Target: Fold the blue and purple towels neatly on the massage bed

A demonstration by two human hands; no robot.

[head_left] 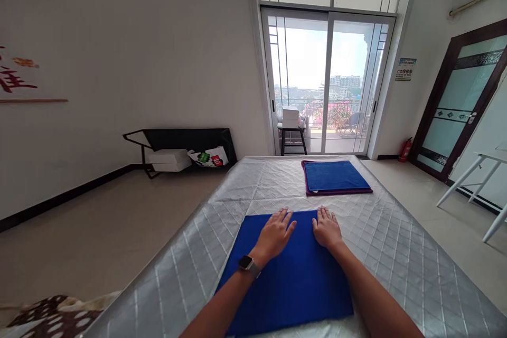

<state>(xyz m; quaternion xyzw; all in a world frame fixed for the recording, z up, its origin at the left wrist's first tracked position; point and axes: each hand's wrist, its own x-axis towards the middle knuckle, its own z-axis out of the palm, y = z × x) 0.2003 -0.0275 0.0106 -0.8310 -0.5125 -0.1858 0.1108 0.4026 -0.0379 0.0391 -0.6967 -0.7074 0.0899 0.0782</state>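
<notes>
A flat blue cloth (293, 285) lies spread on the silver quilted mattress (190, 253) right in front of me. My left hand (274, 232) rests on the cloth near its far edge, fingers stretched out and slightly apart; a watch (246, 263) is on that wrist. At the cloth's far right corner lies my right hand (327, 227), palm down with fingers extended. Neither hand grips anything. Beyond them, a folded blue cloth (336, 175) sits on top of a purple cloth (307, 182).
Sliding glass doors (328, 84) stand behind the mattress, with a dark stool (293, 137) by them. A black bench-like frame (190, 140) holds a white box (168, 159) at left. White table legs (461, 185) are at right; a spotted blanket (51, 317) is at lower left.
</notes>
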